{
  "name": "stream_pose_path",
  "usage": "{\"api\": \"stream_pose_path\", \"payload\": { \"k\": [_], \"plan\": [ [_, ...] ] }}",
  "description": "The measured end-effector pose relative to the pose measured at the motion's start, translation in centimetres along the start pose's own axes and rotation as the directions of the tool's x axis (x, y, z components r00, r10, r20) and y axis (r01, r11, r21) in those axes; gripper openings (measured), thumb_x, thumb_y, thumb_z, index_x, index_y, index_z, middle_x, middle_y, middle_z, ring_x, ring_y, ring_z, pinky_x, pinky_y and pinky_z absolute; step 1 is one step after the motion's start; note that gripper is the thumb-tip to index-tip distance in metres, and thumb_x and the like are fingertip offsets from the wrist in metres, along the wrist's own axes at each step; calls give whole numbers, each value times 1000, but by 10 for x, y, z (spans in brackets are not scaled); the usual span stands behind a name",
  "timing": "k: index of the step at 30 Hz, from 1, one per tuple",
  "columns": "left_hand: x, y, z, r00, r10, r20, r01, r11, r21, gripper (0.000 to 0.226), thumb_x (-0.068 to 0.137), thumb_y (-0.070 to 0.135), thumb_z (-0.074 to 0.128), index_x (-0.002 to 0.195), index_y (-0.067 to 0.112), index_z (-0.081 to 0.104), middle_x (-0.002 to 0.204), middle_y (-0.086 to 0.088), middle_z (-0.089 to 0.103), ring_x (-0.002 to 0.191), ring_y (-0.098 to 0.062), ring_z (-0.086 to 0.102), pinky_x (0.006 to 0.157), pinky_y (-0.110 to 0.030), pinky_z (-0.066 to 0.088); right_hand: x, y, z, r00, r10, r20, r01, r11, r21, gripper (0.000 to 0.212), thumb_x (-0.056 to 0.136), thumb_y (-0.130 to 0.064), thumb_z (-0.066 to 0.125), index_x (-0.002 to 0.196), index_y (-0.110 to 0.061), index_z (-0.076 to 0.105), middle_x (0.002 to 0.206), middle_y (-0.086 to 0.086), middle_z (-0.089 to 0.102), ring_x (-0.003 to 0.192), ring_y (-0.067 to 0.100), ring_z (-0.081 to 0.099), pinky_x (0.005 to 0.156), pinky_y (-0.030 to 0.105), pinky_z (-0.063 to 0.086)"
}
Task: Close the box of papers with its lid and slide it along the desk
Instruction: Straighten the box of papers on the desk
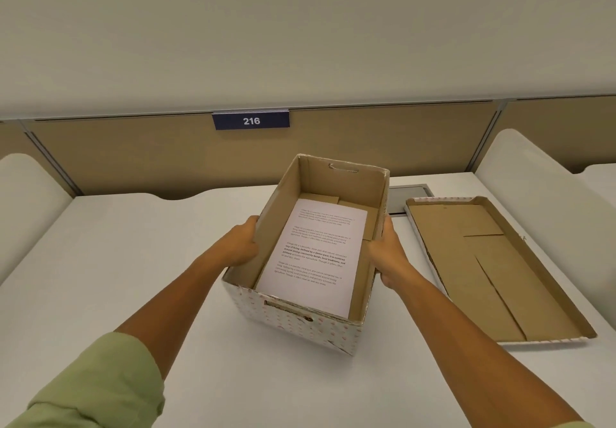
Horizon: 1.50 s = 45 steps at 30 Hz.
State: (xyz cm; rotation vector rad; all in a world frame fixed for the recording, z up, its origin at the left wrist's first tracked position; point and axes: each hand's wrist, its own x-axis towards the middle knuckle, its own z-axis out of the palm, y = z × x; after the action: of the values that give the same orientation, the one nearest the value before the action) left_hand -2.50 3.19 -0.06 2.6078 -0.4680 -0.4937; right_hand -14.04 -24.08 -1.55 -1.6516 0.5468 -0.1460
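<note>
An open cardboard box [293, 322], white with small dots outside and brown inside, stands in the middle of the white desk. A printed sheet of paper [316, 254] lies flat on its bottom. My left hand [240, 244] grips the box's left wall, and my right hand [388, 251] grips its right wall. The lid [493, 271] lies upside down on the desk to the right of the box, brown inside facing up, apart from both hands.
The white desk [133, 261] runs to a tan partition [150, 154] at the back bearing a blue sign reading 216. A grey cable hatch [408, 199] sits behind the box and lid. White curved side dividers [533, 187] flank the desk.
</note>
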Motion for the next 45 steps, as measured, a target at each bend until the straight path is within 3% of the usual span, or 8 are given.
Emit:
{"api": "stream_pose_path", "payload": {
  "k": [6,11,17,20,24,29,33,45],
  "plan": [
    [-52,1,6,972,234,-38,-233,972,11,75,100,28,42,148,39,-15,163,-1,3,133,-30,44,103,-39,44,-36,-9,-6,993,-105,59,108,993,-41,82,71,-49,73,130,-62,19,87,-54,54,81,-16,62,53,9,51],
    [-90,-1,23,947,254,-198,-257,966,9,97,63,95,14,145,51,-12,155,5,30,119,-23,55,90,-36,48,-63,-7,-3,977,-188,105,199,973,-115,91,72,-56,66,147,-54,14,119,-38,43,96,-4,56,74,22,53],
    [-127,-9,38,964,175,-201,-181,983,-13,92,93,22,54,148,30,-19,159,1,-23,125,-29,52,89,-24,49,-90,4,-4,972,-209,110,223,965,-138,86,89,-19,67,149,-51,13,140,-21,37,119,5,40,94,38,51],
    [-144,-5,42,962,76,-262,-125,976,-176,75,96,27,49,153,22,2,163,-5,5,144,-28,28,111,-41,33,-101,11,-1,972,-205,113,223,957,-183,86,92,-11,61,151,-47,10,149,-16,34,136,18,39,97,40,48],
    [-158,-1,49,955,-82,-286,10,969,-246,69,97,26,49,153,20,9,161,-6,19,143,-32,30,111,-46,32,-112,22,1,981,-150,123,176,956,-236,86,93,-6,57,153,-40,6,161,-4,22,144,31,30,102,45,42],
    [-169,-8,56,907,-205,-368,63,930,-362,25,99,15,47,123,13,52,120,-10,65,84,-15,65,65,-20,52,-123,34,1,985,-86,148,121,962,-247,83,95,-4,54,154,-36,6,163,-3,18,146,31,27,103,45,43],
    [-176,-16,61,863,-254,-438,74,919,-388,10,96,16,54,99,15,63,94,-4,69,67,-8,59,56,-13,40,-128,37,4,984,-57,168,92,972,-214,76,97,-7,53,155,-35,13,161,-1,24,144,31,32,101,47,46],
    [-186,-20,71,851,-313,-422,84,874,-479,14,95,20,57,102,14,68,91,2,67,70,-8,61,56,-14,41,-135,50,12,991,5,133,18,985,-171,75,96,-4,55,154,-34,18,161,0,26,144,30,32,98,43,49]
  ]
}}
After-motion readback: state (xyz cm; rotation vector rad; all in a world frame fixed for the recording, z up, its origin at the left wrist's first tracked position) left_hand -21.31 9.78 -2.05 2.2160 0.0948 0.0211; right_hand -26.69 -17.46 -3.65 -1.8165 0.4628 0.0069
